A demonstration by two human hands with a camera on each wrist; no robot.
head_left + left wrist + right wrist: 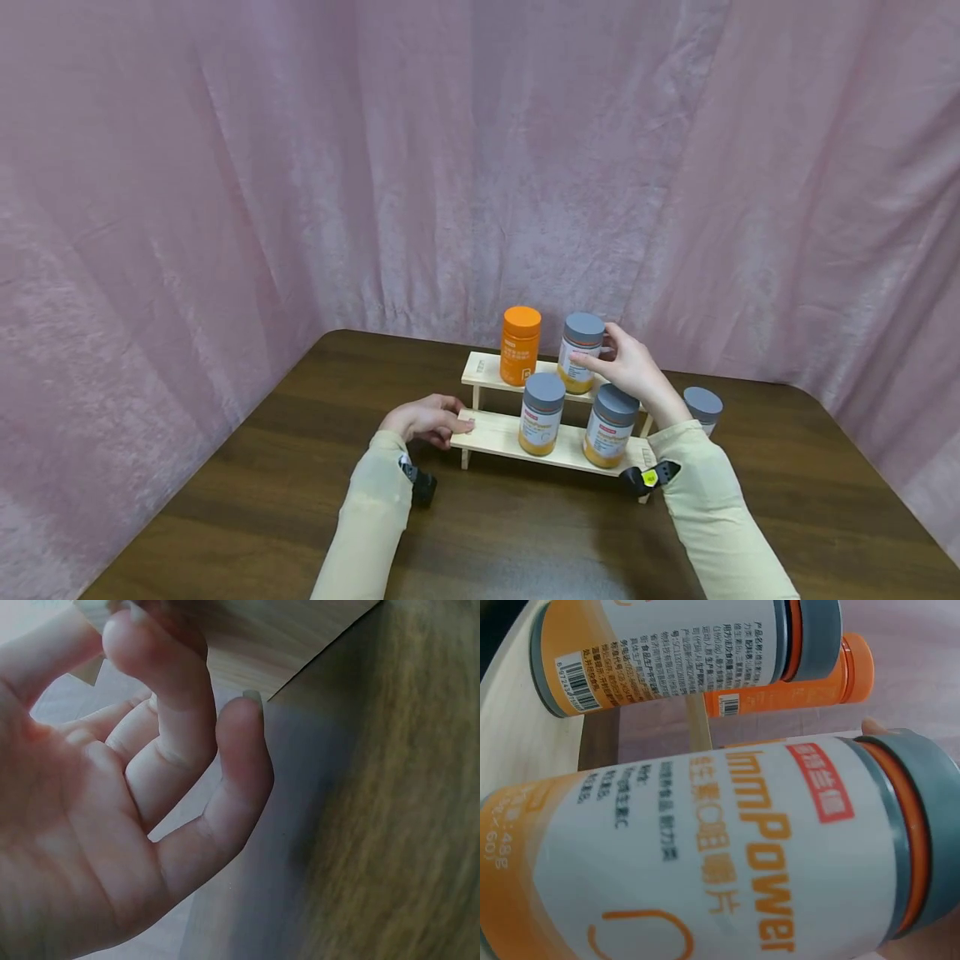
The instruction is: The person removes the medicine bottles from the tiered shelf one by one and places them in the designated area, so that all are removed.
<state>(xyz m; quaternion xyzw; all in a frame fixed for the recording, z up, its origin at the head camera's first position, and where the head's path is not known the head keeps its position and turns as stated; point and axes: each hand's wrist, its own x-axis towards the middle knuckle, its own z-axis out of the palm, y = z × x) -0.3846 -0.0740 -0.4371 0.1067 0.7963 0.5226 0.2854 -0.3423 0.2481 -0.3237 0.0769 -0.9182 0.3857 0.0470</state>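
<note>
A two-tier wooden shelf [491,432] stands on the table. My left hand [426,418] grips the left end of its lower board, thumb on top; in the left wrist view the other fingers [180,712] curl beside the pale wood [255,652]. My right hand [633,368] holds a grey-lidded supplement jar [576,360] at the upper tier, thumb across its front. Left of that jar, an orange bottle [519,354] stands upright. Two more grey-lidded jars stand on the lower board, one left [541,421] and one right [609,432]. A jar label [727,840] fills the right wrist view.
Another grey-lidded jar [703,406] stands at the right, partly hidden by my right forearm. A brown wooden table [322,500] lies under everything, with a pink curtain [420,208] hanging behind it.
</note>
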